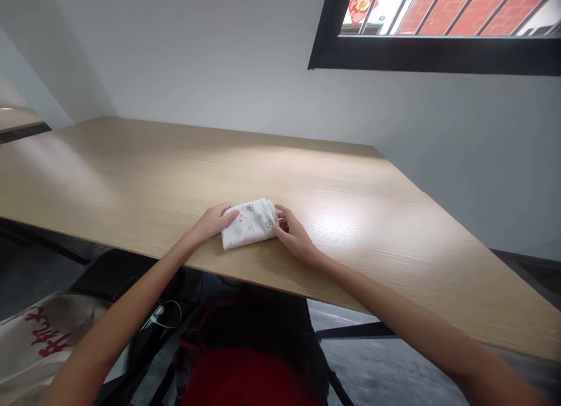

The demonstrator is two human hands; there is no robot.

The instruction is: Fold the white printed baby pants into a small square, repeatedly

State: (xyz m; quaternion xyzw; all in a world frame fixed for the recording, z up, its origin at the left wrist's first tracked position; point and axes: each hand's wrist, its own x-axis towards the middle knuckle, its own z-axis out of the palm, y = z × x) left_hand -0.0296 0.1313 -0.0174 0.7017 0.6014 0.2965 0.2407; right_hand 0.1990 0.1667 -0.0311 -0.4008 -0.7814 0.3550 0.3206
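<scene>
A folded white cloth (249, 226) with small printed figures lies on the wooden table (188, 166), close to its front edge. My left hand (215, 220) grips the cloth's left end, thumb on top and the other fingers mostly out of sight behind it. At the right end, my right hand (294, 235) has its thumb against the cloth's near edge and its fingers curled around the folded side. The cloth looks like a compact bundle of several layers. Its underside is hidden.
A pale wall (210, 55) stands behind the table, with a dark-framed window (421, 55) at upper right. Below the front edge at left are a light bag with red writing (48, 336), a black chair (114, 271) and a white cable (175, 315).
</scene>
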